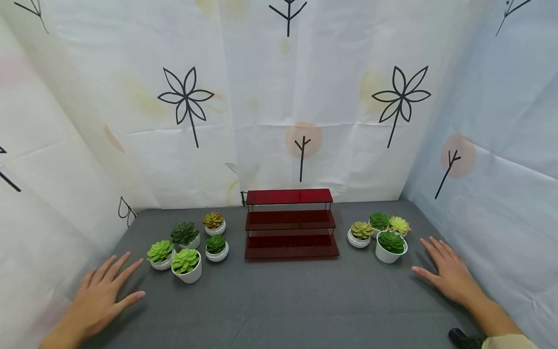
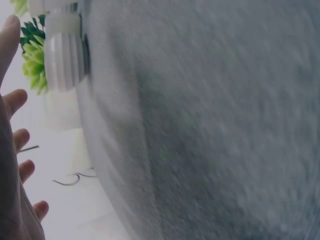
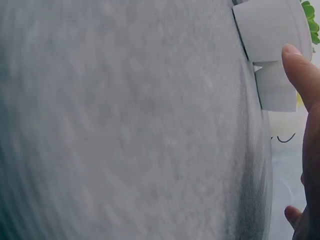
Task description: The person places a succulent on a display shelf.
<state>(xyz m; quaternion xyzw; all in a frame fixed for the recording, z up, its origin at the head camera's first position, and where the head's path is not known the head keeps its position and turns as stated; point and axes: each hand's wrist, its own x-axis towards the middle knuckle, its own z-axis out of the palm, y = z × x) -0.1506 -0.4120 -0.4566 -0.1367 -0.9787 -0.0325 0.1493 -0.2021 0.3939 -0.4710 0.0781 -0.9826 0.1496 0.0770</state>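
My left hand (image 1: 99, 298) is spread with straight fingers at the table's left side, holding nothing. Nearest to it are a bright green succulent in a ribbed white pot (image 1: 161, 255) and another bright green one in a smooth white pot (image 1: 187, 265). Behind these stand a dark green succulent (image 1: 185, 235), a brownish-orange one (image 1: 214, 223) and a small green one (image 1: 216, 248). On the right side my right hand (image 1: 451, 274), fingers spread, also holds nothing. Just left of it is a green succulent in a white pot (image 1: 391, 247), with several more potted succulents close behind.
A dark red three-tier stand (image 1: 291, 225) with bare shelves stands at the table's back middle. White patterned cloth (image 1: 301, 97) hangs behind and along both sides. Grey cloth (image 1: 279, 305) covers the table. A black object (image 1: 464, 338) is at the right wrist by the sleeve.
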